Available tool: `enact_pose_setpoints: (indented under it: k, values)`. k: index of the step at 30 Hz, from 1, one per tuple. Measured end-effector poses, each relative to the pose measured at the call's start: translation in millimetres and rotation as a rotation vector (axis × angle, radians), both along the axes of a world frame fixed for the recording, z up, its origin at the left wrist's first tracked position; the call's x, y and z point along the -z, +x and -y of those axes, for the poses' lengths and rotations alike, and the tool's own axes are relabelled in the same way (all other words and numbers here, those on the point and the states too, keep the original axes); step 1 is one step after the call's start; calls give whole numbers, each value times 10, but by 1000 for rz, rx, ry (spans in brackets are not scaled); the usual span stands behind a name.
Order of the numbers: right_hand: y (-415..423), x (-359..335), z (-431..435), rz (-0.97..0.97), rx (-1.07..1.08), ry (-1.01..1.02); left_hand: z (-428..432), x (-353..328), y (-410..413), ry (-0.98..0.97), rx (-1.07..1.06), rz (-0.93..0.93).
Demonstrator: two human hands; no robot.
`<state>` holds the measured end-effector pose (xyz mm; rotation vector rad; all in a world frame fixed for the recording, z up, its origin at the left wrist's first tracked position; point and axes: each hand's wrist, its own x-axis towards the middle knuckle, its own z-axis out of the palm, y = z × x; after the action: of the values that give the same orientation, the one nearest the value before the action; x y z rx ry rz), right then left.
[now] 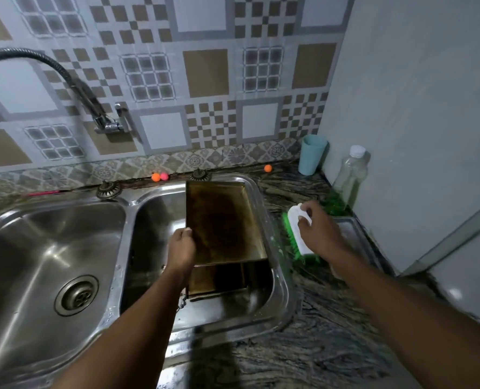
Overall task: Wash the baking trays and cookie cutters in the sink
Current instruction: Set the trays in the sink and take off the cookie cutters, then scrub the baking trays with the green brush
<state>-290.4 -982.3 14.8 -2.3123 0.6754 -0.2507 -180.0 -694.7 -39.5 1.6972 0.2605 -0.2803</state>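
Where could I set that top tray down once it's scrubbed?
Free: the left basin, bare around its drain; the counter in front, right of the right basin's near corner. Crowded: the right basin holds stacked trays; a steel tray, cup and bottle fill the counter's far right.

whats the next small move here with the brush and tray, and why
Probably carry the brush in the right hand leftward onto the tray and start scrubbing. The left hand grips the tray's left edge, holding it tilted in the right sink basin, and its surface looks stained dark brown.
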Motion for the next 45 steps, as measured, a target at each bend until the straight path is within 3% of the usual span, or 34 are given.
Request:
enact_pose_setpoints:
  k: [3, 7, 14, 24, 30, 36, 39, 45]
  values:
    - [-119, -181, 343, 51, 75, -62, 153, -88, -93, 7, 12, 28]
    - [-334, -135, 702, -24, 184, -80, 374, -202, -276, 32, 10, 96]
    - [-518, 163, 765, -123, 180, -114, 449, -147, -373, 12, 15, 114]
    - [-257, -92, 601, 71, 228, -26, 218, -252, -350, -25, 4, 100]
    - [523, -566, -200, 227, 150, 65, -112, -449, -259, -62, -2, 113]
    - [1299, -703, -1954, 279, -78, 237, -487, -595, -168, -64, -21, 183]
    - [1428, -705, -2624, 316, -171, 198, -773, -573, -44, -29, -56, 252]
    - [1618, -528, -2295, 227, 134, 259, -1339, -616, 73, -2, 23, 293]
